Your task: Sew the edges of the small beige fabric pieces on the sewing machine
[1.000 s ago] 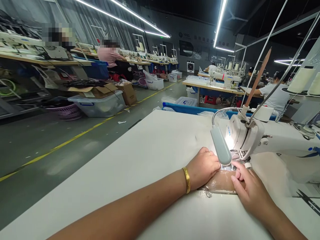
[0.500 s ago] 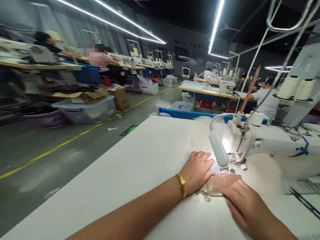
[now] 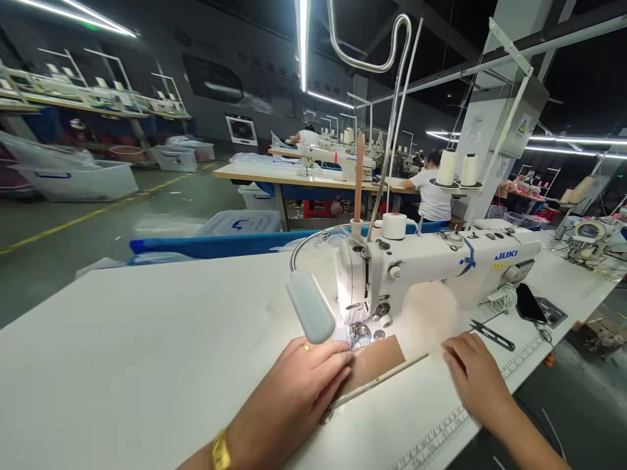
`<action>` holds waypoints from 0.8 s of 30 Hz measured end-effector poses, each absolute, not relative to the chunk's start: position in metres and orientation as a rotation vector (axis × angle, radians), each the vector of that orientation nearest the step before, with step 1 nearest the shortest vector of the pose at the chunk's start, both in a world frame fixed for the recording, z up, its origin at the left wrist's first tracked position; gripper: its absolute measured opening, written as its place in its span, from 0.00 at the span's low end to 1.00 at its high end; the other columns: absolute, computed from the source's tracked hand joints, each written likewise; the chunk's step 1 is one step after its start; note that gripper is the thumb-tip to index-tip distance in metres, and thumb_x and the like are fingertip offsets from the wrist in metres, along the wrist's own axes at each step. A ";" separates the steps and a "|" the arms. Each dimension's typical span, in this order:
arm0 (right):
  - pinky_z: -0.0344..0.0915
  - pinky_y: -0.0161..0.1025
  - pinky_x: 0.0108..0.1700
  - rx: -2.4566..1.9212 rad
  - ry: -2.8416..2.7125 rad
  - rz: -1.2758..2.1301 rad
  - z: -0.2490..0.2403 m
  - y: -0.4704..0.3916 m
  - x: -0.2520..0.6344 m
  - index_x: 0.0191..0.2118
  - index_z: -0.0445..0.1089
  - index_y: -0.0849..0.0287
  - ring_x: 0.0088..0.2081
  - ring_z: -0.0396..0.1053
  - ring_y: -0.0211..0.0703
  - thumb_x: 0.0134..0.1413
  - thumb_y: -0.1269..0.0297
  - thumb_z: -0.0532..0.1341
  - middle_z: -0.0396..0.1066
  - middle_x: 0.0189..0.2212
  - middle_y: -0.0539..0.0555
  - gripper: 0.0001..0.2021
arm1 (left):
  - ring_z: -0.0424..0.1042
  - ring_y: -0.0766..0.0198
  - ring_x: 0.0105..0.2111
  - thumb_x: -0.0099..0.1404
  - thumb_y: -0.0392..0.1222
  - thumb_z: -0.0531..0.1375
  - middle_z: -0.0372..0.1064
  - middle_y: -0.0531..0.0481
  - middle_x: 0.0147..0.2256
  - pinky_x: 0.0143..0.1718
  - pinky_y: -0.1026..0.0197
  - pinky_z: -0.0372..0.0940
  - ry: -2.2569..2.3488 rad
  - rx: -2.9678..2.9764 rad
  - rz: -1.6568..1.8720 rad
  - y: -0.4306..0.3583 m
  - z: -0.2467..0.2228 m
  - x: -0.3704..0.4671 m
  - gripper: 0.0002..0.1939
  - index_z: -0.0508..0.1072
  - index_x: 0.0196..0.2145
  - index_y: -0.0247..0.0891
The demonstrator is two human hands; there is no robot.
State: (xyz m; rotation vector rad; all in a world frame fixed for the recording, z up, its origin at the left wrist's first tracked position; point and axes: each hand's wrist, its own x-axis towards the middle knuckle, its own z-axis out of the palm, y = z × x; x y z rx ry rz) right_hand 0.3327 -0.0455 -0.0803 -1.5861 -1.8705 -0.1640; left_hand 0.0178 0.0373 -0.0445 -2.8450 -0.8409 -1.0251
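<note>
My left hand (image 3: pixel 306 382), with a ring and gold bracelet, lies beside the presser foot of a white sewing machine (image 3: pixel 421 261). Its fingertips are bent together by the needle, at the left edge of a flat brown rectangle (image 3: pixel 377 361). A bit of white material (image 3: pixel 341 335) shows past the fingers; what they hold, if anything, is hidden. My right hand (image 3: pixel 475 372) is farther right, apart from the brown rectangle, over the white tabletop. Its fingers are loosely bent, thumb apart, with nothing visible in them. A grey-green lamp (image 3: pixel 311 307) hangs above my left hand.
Thread snips (image 3: pixel 492 334), a dark phone (image 3: pixel 530 303) and a coil of pale cord (image 3: pixel 503 297) lie right of the machine. A printed ruler (image 3: pixel 435 434) runs along the front edge. Blue cloth (image 3: pixel 220 246) borders the far edge. A person in white (image 3: pixel 435 194) sits beyond.
The view has swung right. My right hand has left the brown rectangle and moved right across the table. My left hand stays by the needle, its fingers now closer together.
</note>
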 end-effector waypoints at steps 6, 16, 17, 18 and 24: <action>0.69 0.45 0.38 -1.571 -1.717 0.009 -0.075 -0.043 0.340 0.34 0.71 0.55 0.36 0.70 0.49 0.71 0.63 0.54 0.72 0.32 0.54 0.13 | 0.76 0.58 0.38 0.77 0.37 0.47 0.79 0.50 0.42 0.41 0.55 0.68 -0.809 -2.894 -1.047 0.031 -0.044 0.020 0.18 0.77 0.40 0.43; 0.62 0.42 0.36 -1.095 -2.096 -0.217 -0.059 -0.066 0.274 0.47 0.73 0.55 0.34 0.65 0.44 0.67 0.75 0.55 0.71 0.33 0.53 0.12 | 0.79 0.56 0.37 0.71 0.57 0.57 0.78 0.45 0.38 0.37 0.56 0.75 -1.823 -3.743 -1.378 0.004 -0.048 0.054 0.22 0.70 0.52 0.38; 0.62 0.42 0.36 -1.012 -2.177 -0.173 -0.059 -0.069 0.265 0.47 0.72 0.55 0.34 0.66 0.44 0.67 0.74 0.55 0.72 0.33 0.53 0.11 | 0.78 0.57 0.34 0.69 0.54 0.60 0.77 0.47 0.35 0.36 0.57 0.74 -1.915 -3.714 -1.400 0.003 -0.051 0.056 0.21 0.69 0.52 0.37; 0.62 0.41 0.36 -0.944 -2.239 -0.107 -0.059 -0.070 0.259 0.47 0.72 0.55 0.34 0.66 0.44 0.67 0.73 0.56 0.72 0.34 0.52 0.10 | 0.76 0.59 0.31 0.66 0.49 0.62 0.74 0.51 0.31 0.34 0.58 0.72 -1.971 -3.666 -1.393 0.003 -0.053 0.057 0.19 0.68 0.50 0.37; 0.70 0.47 0.46 -1.126 -2.214 0.136 -0.061 -0.055 0.276 0.57 0.68 0.55 0.45 0.70 0.50 0.72 0.68 0.54 0.74 0.45 0.58 0.13 | 0.66 0.65 0.22 0.61 0.39 0.57 0.60 0.62 0.21 0.24 0.65 0.59 -2.004 -3.514 -1.236 0.008 -0.044 0.039 0.09 0.66 0.41 0.40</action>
